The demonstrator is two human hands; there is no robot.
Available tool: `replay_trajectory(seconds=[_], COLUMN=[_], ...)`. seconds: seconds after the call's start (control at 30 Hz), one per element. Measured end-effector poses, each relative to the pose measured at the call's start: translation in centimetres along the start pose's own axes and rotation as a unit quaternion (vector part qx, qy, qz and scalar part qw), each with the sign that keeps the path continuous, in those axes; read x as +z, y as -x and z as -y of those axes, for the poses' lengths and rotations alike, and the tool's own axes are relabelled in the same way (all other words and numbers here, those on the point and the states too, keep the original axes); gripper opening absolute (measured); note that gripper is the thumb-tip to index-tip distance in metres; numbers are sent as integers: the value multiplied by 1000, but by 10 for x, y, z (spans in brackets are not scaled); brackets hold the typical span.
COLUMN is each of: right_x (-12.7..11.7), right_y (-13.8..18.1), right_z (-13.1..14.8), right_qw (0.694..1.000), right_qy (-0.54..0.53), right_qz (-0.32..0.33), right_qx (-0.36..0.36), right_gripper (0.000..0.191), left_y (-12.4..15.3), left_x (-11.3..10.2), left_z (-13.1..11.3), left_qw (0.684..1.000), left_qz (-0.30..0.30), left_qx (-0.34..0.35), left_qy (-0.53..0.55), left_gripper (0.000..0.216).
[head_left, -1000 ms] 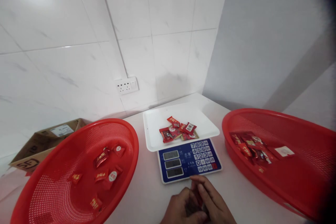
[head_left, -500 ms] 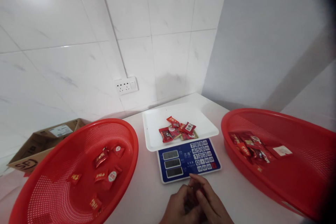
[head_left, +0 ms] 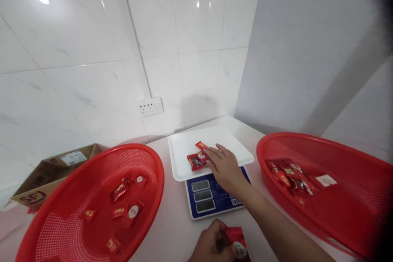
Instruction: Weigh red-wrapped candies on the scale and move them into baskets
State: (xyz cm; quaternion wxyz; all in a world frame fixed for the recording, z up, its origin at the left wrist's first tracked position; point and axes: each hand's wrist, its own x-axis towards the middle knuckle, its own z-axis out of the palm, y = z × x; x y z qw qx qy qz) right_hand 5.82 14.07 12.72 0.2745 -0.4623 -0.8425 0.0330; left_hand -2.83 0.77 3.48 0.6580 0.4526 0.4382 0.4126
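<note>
Low in the middle, my left hand (head_left: pixel 213 241) is closed on a red candy packet (head_left: pixel 238 242) with a round white label. My right hand (head_left: pixel 225 168) reaches over the white tray (head_left: pixel 181 139) with its fingers spread. It covers part of a small heap of red wrapped candies (head_left: pixel 196 160), its fingertips at their right side; whether a candy is under the fingers is hidden. The tray sits on a blue electronic scale (head_left: pixel 202 194), and my right forearm hides much of its keypad.
A red plastic basket (head_left: pixel 158 188) with several wrapped candies stands on the left. On the right is another red basket (head_left: pixel 307 135) with a pile of candies. A cardboard box (head_left: pixel 33 198) sits behind the left basket. Tiled wall with a socket (head_left: pixel 150 107) behind.
My hands were together in front of the scale. The right hand has moved forward and up over the tray's candies; the left stays low with a red packet now plainly visible.
</note>
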Motion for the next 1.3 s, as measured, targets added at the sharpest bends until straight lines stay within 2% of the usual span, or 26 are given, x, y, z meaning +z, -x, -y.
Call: replay_trajectory(seconds=[0.13,0.3,0.43,0.57,0.7,0.8,0.87,0.93,1.0,1.07,1.13,1.23,1.3], right_x=[8,4,-5,-10,-7,-9,-15,-22,-26,-24,-16,4,14], right_y=[-15,-15,-10,-3,-1,2,11,27,50,76,101,129,139], right_z=[8,3,-7,-17,-21,-21,-19,-17,-15,-14,-14,-13,-10], right_qw=[997,993,993,988,984,988,992,988,973,959,940,891,854], right_qy=[36,25,9,46,41,8,-50,-134,-210,-252,-288,-355,-404], right_qz=[67,116,115,114,147,122,76,17,-12,27,97,213,265], right_qx=[-8,1,27,94,94,94,86,77,90,124,155,184,193], right_gripper=[41,35,40,49,51,51,50,44,35,31,35,42,46], left_y=[-3,-6,-6,-7,-6,-6,-7,-7,-8,-8,-6,-3,-1], left_x=[-4,-8,-9,-8,-6,-6,-6,-7,-7,-8,-8,-8,-8], left_z=[5,10,13,14,12,11,13,16,19,21,20,13,8], left_qw=[1000,1000,1000,1000,1000,1000,1000,1000,999,998,997,997,998], left_qz=[2,11,13,12,2,0,-1,-1,1,1,-4,-4,1], left_qx=[1,-8,-12,-14,-23,-23,-18,-13,-1,14,13,-10,-16], left_qy=[3,-1,-1,3,-3,0,9,20,32,53,78,80,59], left_gripper=[34,36,36,35,33,33,35,38,39,40,39,35,33])
